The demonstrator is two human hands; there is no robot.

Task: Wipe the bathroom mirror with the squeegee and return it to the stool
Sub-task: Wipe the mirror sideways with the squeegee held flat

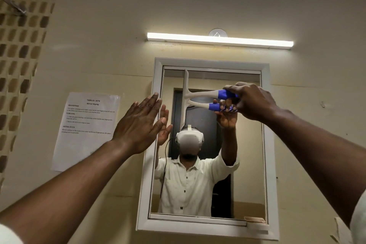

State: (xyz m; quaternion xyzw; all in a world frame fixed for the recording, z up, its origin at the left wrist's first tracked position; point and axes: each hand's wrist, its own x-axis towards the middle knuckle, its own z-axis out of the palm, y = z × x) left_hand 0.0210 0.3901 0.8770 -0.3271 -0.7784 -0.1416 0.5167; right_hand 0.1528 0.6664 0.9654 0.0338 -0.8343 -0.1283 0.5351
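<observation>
The white-framed mirror hangs on the beige wall ahead. My right hand is shut on the blue end of the squeegee, whose white handle lies sideways. Its long blade stands upright against the glass near the mirror's upper left. My left hand is open and flat, fingers together, raised at the mirror's left frame edge; whether it touches the frame I cannot tell. The glass reflects the squeegee, both hands and a person in a white shirt. The stool is out of view.
A lit tube light is mounted above the mirror. A printed task sheet is taped to the wall left of it. Brown patterned tiles cover the far left wall, with a metal fitting sticking out.
</observation>
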